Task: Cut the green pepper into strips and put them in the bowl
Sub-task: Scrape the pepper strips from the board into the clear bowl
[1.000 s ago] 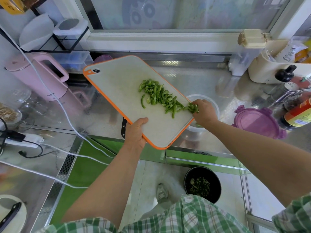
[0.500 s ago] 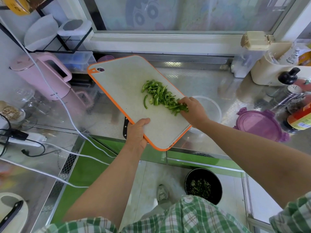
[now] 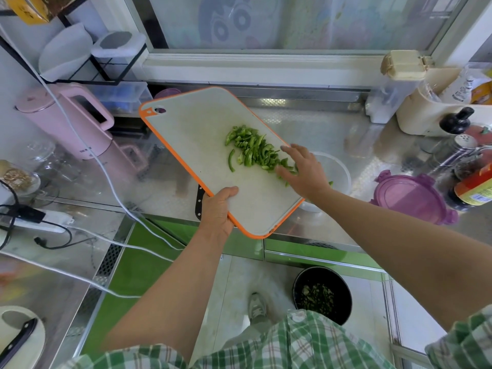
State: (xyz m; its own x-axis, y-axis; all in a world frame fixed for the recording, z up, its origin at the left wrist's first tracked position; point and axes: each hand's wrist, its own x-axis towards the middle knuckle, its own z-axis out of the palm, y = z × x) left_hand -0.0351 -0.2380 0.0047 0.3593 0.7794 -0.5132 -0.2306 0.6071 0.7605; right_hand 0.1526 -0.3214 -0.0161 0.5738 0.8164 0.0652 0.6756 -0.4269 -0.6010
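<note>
Fingers (image 3: 292,151) on my right hand (image 3: 306,171) are spread wide and loose right now, pinching nothing, palm down over the low end of the strips (image 3: 250,149). A second ago that same hand was bunched up at the board's corner, shoving a clump off the edge. Half a second ago it had slid back onto the pile, and now it's opened up for another rake. So I'd say one batch is in and I'm lining up the next. Most of the strips are still heaped mid-board, with one stray curl off to the left. The bowl (image 3: 343,169) sits on the counter (image 3: 306,129) just under the board's right edge, mostly hidden by my hand, though a few green bits show at its rim. My left hand (image 3: 217,211) grips the board (image 3: 202,134) at the near edge, thumb on top, tipping it toward the bowl. A knife (image 3: 198,201) handle peeks out from under the board, and the purple lid (image 3: 412,198) is off to the right. A couple more sweeps should finish it, I reckon, as long as nothing skids past the rim.
</note>
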